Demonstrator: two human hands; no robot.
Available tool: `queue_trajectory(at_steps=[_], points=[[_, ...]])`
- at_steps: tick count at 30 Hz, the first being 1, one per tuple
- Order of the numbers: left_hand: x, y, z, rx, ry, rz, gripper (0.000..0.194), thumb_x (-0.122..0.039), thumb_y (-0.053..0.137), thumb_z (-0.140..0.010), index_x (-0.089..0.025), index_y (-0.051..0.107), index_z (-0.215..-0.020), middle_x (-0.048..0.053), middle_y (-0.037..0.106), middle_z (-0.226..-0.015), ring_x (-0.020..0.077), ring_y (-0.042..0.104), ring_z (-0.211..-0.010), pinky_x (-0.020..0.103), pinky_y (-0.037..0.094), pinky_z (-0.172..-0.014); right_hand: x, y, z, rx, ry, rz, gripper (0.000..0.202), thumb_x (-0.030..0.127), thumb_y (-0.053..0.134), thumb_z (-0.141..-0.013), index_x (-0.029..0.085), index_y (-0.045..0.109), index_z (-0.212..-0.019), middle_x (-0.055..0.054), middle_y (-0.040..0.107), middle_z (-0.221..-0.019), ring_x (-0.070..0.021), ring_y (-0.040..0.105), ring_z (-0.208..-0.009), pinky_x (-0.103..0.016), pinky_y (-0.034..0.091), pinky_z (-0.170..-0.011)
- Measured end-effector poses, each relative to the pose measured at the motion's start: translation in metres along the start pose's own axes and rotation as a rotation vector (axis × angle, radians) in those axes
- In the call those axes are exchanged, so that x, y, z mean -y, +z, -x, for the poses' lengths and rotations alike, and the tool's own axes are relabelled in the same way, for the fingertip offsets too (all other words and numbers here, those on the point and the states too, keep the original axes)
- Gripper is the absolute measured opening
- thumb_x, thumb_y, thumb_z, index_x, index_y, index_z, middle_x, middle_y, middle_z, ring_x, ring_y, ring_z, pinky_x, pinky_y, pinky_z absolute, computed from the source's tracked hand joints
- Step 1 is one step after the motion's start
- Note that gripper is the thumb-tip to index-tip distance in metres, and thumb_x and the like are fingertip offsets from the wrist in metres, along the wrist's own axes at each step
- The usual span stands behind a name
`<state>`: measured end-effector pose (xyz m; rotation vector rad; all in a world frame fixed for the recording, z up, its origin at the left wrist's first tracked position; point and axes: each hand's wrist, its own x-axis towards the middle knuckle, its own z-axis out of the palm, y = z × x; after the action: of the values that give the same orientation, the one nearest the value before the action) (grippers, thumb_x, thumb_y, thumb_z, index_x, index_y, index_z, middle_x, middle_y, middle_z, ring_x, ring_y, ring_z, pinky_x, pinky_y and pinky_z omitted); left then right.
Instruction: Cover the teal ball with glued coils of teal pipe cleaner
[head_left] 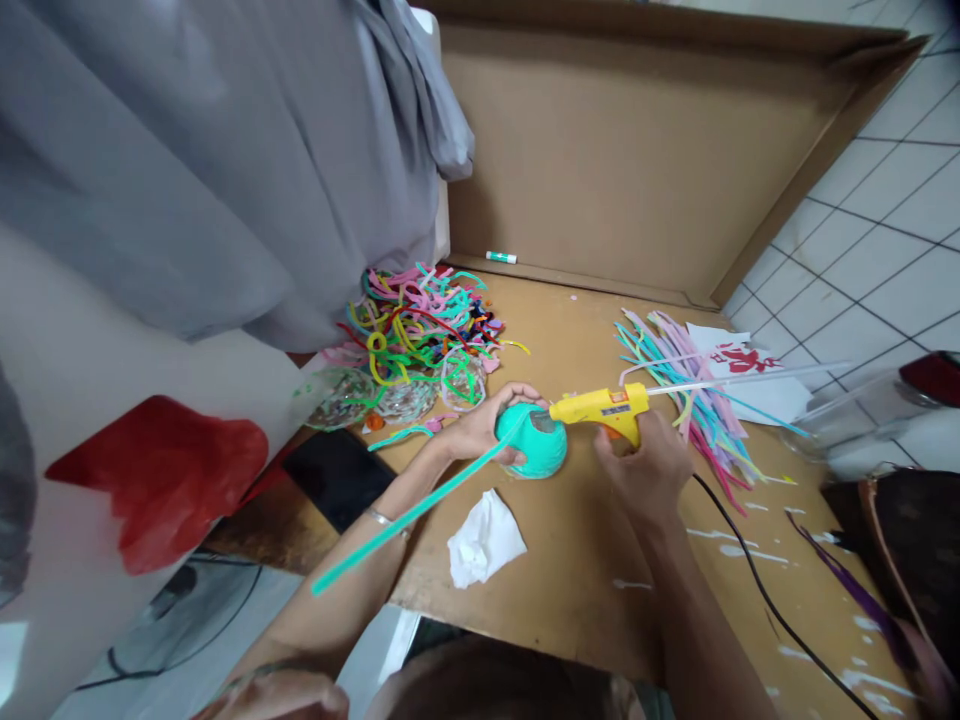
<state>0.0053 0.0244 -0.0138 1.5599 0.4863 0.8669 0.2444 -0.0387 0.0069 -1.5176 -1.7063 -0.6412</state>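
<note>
My left hand curls around the turquoise ball, holding it over the table. My right hand grips the yellow glue gun, its nozzle at the ball's grey patch; I can't tell whether it touches. A turquoise stem slants from the ball over my left forearm. Nearer me than the ball lies crumpled tissue; right of it, a bundle of fuzzy stems.

Left hand cupped, right hand curled, arms extended forward
</note>
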Motion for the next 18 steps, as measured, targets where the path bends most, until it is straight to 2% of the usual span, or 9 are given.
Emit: queue_trajectory(at_steps=[10,18], points=[[-0.009,0.002,0.004,-0.012,-0.026,-0.089,0.080,-0.026,0.090,-0.052,-0.023,0.051,-0.122,0.011,0.060,-0.132,0.0309,0.057,-0.127,0.042,0.047,-0.107,0.003,-0.003,0.000,0.040,0.011,-0.004,0.012,0.032,0.057,-0.081,0.024,0.048,-0.079,-0.002,0.055,-0.070,-0.0194,0.049,-0.065,-0.031,0.034,-0.062],[-0.005,0.000,0.004,0.011,-0.034,-0.107,0.083,-0.025,0.090,-0.050,-0.023,0.051,-0.123,0.011,0.058,-0.133,0.0318,0.057,-0.127,0.042,0.048,-0.104,0.004,-0.005,-0.001,0.029,0.004,0.003,0.015,0.032,0.055,-0.080,0.025,0.044,-0.074,0.000,0.052,-0.066,-0.0185,0.045,-0.061,-0.031,0.031,-0.059]])
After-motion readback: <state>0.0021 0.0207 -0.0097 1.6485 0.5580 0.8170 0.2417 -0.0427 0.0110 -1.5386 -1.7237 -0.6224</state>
